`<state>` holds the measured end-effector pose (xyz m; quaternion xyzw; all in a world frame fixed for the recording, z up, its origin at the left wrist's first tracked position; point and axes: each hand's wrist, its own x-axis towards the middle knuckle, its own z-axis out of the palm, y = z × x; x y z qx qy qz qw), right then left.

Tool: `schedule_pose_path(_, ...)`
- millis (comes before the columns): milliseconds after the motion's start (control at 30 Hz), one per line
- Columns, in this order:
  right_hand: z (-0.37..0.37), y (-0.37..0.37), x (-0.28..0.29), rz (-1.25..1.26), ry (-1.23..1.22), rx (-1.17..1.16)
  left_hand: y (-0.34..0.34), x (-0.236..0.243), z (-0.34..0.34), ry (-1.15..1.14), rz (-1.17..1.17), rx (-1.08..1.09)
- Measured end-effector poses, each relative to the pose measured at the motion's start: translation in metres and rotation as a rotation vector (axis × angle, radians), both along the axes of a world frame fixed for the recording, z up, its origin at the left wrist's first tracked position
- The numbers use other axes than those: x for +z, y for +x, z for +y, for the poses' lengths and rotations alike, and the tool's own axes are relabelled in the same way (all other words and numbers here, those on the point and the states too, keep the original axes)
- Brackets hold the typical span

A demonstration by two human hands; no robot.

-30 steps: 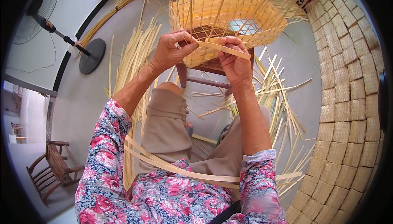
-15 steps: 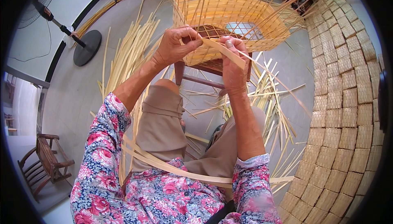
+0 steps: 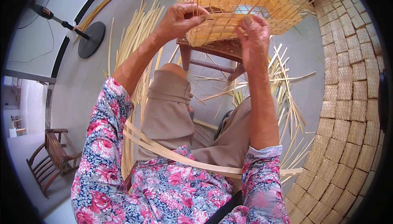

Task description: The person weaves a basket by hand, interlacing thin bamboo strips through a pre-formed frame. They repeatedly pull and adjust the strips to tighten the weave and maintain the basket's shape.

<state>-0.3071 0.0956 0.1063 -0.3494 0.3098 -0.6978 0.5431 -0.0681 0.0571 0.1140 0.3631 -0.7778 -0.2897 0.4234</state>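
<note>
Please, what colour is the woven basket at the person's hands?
The woven basket is golden yellow; it shows best in the head view.

A standing fan [image 3: 61, 21] with a round dark base [image 3: 91, 39] stood at upper left near a white wall [image 3: 24, 50], a wooden armchair [image 3: 55, 152] with a slatted back [image 3: 36, 170] sat at lower left, and tan, woven-looking blocks [image 3: 344, 113] covered the right side.

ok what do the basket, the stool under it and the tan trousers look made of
The basket looks like split bamboo or similar, smooth with a slight sheen: flat yellow strips interwoven. The stool seems wood, stained or painted reddish brown, by its worn, patchy surface. The trousers look like matte cloth, judging by soft folds; fibre unclear.
</note>
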Motion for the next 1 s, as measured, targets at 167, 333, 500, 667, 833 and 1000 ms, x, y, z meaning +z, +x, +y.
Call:
schedule_pose_path(167, -0.021, -0.009, 0.004, 0.360, -0.071, -0.205, 0.005, -0.008, -0.007, 0.056, 0.047, -0.011)
schedule_pose_path(333, -0.033, -0.007, 0.001, 0.408, -0.149, -0.219, 0.005, -0.007, -0.007, 0.011, 0.042, -0.034)
schedule_pose_path(500, -0.033, -0.007, 0.007, 0.580, -0.157, -0.271, 0.004, -0.002, -0.005, -0.075, -0.004, -0.045)
schedule_pose_path(667, -0.028, -0.008, 0.013, 0.205, 0.100, -0.205, 0.006, -0.011, -0.015, -0.015, 0.048, -0.059)
schedule_pose_path(833, -0.023, -0.028, 0.018, -0.176, 0.275, -0.006, 0.013, -0.013, -0.020, -0.032, 0.031, -0.087)
schedule_pose_path(1000, -0.027, -0.041, 0.010, -0.354, 0.315, 0.083, 0.013, -0.010, -0.019, -0.053, 0.002, -0.106)
